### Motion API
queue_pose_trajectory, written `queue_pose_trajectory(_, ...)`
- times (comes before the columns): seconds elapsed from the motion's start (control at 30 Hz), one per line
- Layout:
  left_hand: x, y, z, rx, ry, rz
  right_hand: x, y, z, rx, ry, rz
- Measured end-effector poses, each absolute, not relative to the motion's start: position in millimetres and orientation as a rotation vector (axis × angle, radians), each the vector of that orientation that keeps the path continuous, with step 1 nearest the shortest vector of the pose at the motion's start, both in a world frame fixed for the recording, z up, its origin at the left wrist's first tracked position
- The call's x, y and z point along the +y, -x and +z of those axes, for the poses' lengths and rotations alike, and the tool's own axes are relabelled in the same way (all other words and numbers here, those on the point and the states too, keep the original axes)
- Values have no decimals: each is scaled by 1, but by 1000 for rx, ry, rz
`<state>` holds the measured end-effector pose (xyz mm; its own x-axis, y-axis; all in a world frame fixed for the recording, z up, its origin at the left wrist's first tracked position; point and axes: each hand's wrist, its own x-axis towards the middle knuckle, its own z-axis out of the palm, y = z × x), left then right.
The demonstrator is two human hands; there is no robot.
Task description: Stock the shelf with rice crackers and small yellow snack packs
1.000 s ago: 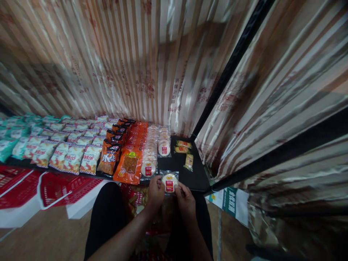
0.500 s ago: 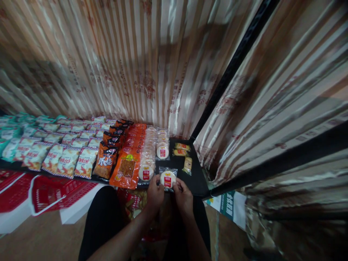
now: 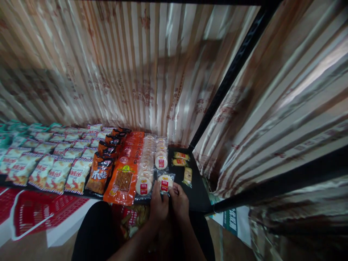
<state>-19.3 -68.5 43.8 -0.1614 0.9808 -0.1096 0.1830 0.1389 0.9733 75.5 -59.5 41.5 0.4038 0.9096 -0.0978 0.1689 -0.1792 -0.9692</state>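
Observation:
A clear packet of round white rice crackers (image 3: 164,183) with a red label is pinched between my two hands over the black shelf (image 3: 196,195). My left hand (image 3: 159,201) grips its lower left edge, and my right hand (image 3: 179,200) has its fingers on the lower right edge. Just left lies a row of matching cracker packets (image 3: 144,185), and behind my hands is a shorter row of them (image 3: 161,161). To the right, small yellow-wrapped snacks (image 3: 187,175) rest on the shelf, two farther back and one nearer.
Orange stick-snack bags (image 3: 123,180), black-and-orange bags (image 3: 100,172) and many white snack bags (image 3: 78,174) fill the shelf leftward. A black post (image 3: 217,98) rises at the right corner before striped curtains (image 3: 152,72). Red baskets (image 3: 40,214) stand below left.
My hands and the rice cracker packet have moved slightly farther back on the shelf, toward the shorter row. The view has shifted, so the shelf appears lower.

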Motion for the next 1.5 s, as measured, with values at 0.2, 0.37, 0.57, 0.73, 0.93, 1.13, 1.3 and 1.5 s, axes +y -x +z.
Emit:
queue_pose_trajectory(0.2,-64,15,32,1544,-1325,1136,-44,-74,37,-962,1639,892)
queue_pose_trajectory(0.37,-62,12,19,1539,-1476,1153,-33,-74,37,-977,1651,855)
queue_pose_trajectory(0.57,-59,7,8,1505,-1559,1205,-16,-75,33,-1003,1634,826)
queue_pose_trajectory(0.73,-52,11,16,1473,-1584,1152,-2,-75,24,-1042,1621,800)
queue_pose_trajectory(0.93,-42,13,20,1477,-1595,1093,9,-73,18,-1057,1591,769)
queue_pose_trajectory(1.13,-36,11,23,1528,-1622,1076,10,-72,28,-1079,1615,726)
queue_pose_trajectory(1.3,-34,14,23,1555,-1653,1063,12,-70,29,-1144,1650,619)
queue_pose_trajectory(1.5,-35,14,24,1489,-1692,1074,16,-69,22,-1189,1654,569)
